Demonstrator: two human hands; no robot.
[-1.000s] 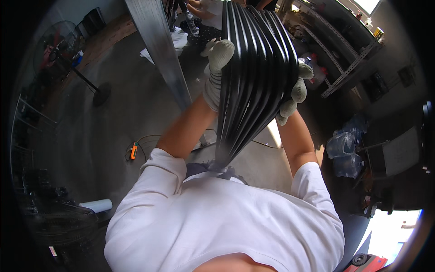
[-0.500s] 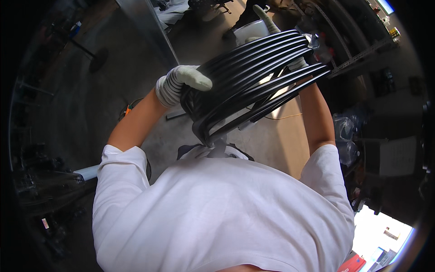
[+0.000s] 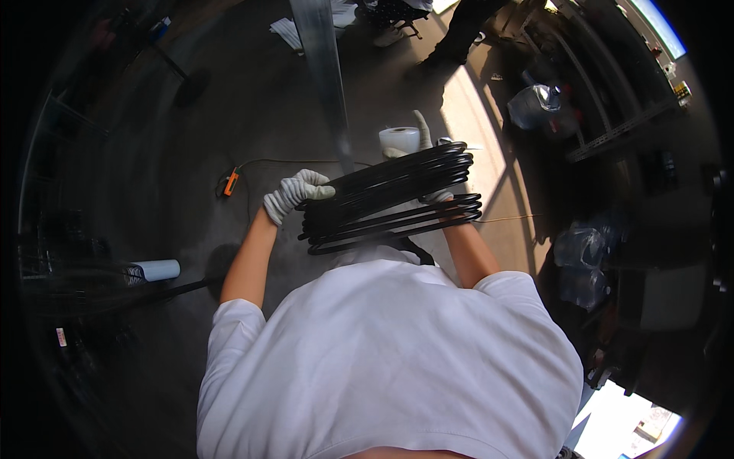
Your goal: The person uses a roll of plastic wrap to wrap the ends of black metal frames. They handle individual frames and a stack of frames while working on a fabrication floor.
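Observation:
A coil of black tubing (image 3: pixel 390 181) is held tilted in front of my chest, its loops parted into a thick upper bundle and a thinner lower one. My left hand (image 3: pixel 300 194), in a pale striped knit glove, is closed on the coil's left end with the thumb over the upper loops. My right hand (image 3: pixel 423 134), gloved alike, shows beyond the coil, whose loops cross in front of its wrist. Its fingers lie around a roll of clear film (image 3: pixel 400 139), one stretched up along the roll's side; the palm is hidden.
A grey metal post (image 3: pixel 325 76) rises beyond the coil. An orange device (image 3: pixel 231 182) with a cable lies on the floor at left, near a pale roll (image 3: pixel 157 270). Large clear bottles (image 3: pixel 582 249) and a shelf rack (image 3: pixel 604 130) stand at right. A person's legs (image 3: pixel 465 30) are at the top.
Both hands have come lower and nearer my body with the coil, which now appears smaller. The film roll has moved down along with my right hand.

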